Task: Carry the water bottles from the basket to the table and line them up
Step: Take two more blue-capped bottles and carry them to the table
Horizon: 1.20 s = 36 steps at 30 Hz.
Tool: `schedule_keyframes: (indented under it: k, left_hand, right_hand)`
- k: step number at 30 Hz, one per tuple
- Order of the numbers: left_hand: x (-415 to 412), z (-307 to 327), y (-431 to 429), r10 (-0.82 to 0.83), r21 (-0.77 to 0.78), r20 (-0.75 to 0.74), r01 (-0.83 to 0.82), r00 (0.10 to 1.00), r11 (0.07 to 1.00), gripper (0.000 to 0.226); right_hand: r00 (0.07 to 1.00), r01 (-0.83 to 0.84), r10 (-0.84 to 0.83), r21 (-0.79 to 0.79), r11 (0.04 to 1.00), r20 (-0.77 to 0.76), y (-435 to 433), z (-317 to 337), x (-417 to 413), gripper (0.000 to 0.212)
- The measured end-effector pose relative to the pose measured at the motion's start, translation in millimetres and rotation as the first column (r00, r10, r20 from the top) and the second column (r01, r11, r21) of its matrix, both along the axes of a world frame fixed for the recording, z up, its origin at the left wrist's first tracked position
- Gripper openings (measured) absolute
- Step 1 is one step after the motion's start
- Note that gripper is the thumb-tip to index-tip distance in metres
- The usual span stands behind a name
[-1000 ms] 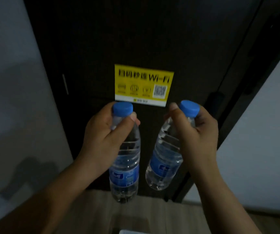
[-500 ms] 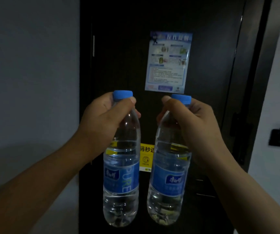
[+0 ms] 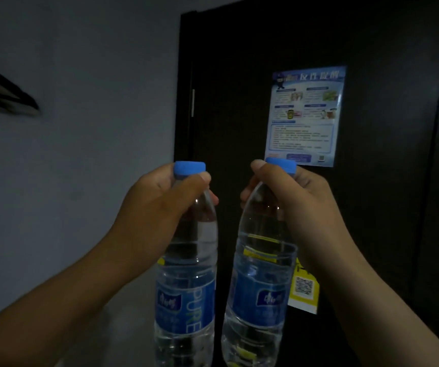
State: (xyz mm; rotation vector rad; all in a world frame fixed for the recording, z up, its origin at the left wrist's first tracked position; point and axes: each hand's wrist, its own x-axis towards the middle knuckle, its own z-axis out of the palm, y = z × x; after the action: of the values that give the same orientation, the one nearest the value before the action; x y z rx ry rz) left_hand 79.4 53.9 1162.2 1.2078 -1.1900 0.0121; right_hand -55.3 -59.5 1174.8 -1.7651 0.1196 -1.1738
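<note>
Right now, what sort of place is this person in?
Probably the dim entryway of a hotel room or rented flat: a dark door carries a blue printed notice and a yellow sticker with a QR code, beside a plain grey wall.

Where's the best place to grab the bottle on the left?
At the narrow neck just under the blue cap, coming from its left side. The left bottle hangs upright and slims there, so fingers wrap round it, as the left hand shows.
</note>
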Motion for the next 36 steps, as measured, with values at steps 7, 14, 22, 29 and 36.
schedule_keyframes:
  k: [7,14,22,29,36]
  left_hand:
    - [-40.7,-2.7,27.1,0.267,-0.049,-0.083,-0.271,0.960,0.961,0.022]
    - [-65.0,5.3,97.2,0.496,-0.092,-0.058,-0.499,0.867,0.862,0.028]
    - [-100.8,8.1,211.1,0.752,-0.096,-0.043,-0.752,0.657,0.652,0.029]
    - [-164.5,5.3,337.5,0.901,-0.117,-0.071,-0.900,0.429,0.419,0.036]
    - [-249.6,0.4,450.0,0.981,-0.119,-0.085,-0.980,0.172,0.161,0.035]
  right_hand:
    - [0.965,-0.261,0.261,-0.038,0.965,0.006,-7.2,0.1,9.6,0.024]
    - [0.833,-0.547,0.548,-0.046,0.836,0.072,46.2,6.8,35.6,0.027]
    - [0.586,-0.807,0.807,-0.027,0.589,0.075,154.8,12.2,49.9,0.027]
    - [0.306,-0.951,0.946,-0.022,0.310,0.104,295.6,9.5,40.9,0.024]
    - [0.040,-0.999,0.995,-0.029,0.043,0.094,437.5,3.9,-2.3,0.023]
